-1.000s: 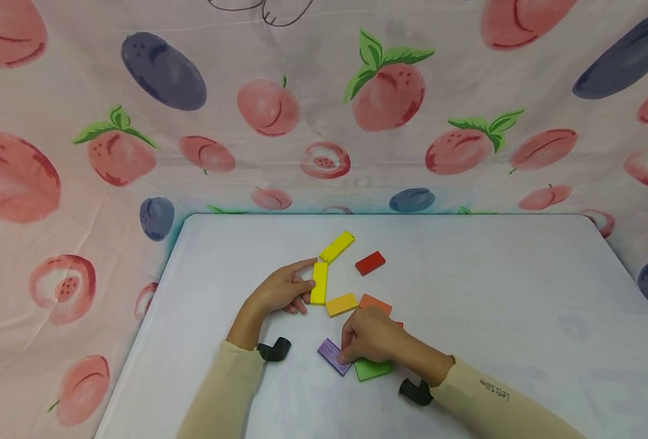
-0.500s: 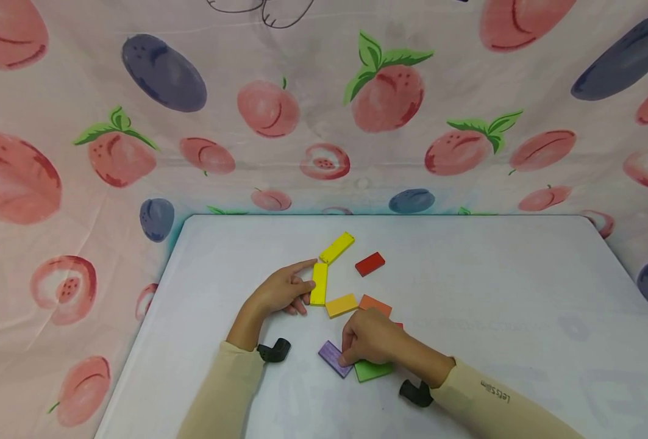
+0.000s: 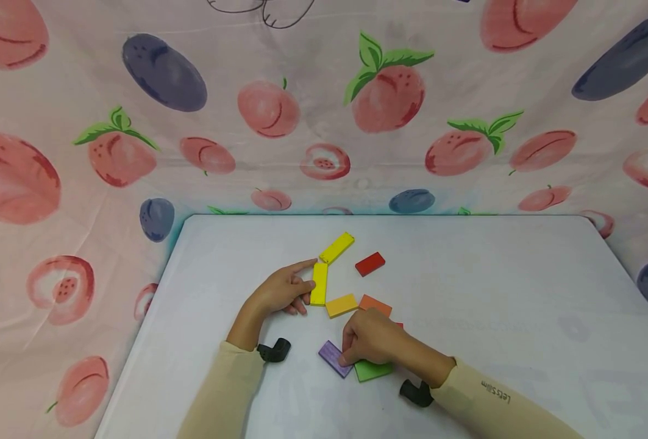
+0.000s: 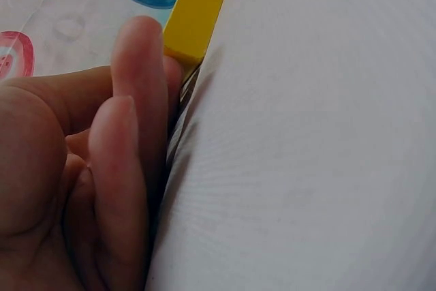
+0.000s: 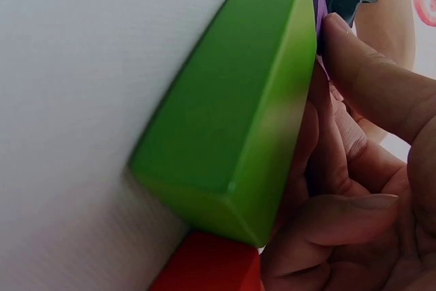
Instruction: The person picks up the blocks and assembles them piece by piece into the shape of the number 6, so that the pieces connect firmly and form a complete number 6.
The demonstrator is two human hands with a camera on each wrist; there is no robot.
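Note:
My left hand [image 3: 280, 289] lies at the left side of a yellow block [image 3: 319, 283], index finger stretched to its far end and thumb against its long edge. Another yellow block [image 3: 337, 247] slants away from that end. With thumb and fingers, my right hand [image 3: 372, 335] pinches a flat purple block [image 3: 330, 355], which lies at the left end of a green block [image 3: 373, 371]. In the right wrist view the green block [image 5: 211, 100] stands large in front, a red block [image 5: 211, 264] at its near end. The right hand hides part of the purple block.
An amber block [image 3: 342, 305] and an orange block [image 3: 377, 303] continue the curved row from the yellow ones. A loose red block [image 3: 370, 264] lies apart behind them. The white table [image 3: 494, 274] meets a fruit-print cloth [image 3: 324, 128] at its back and left edges.

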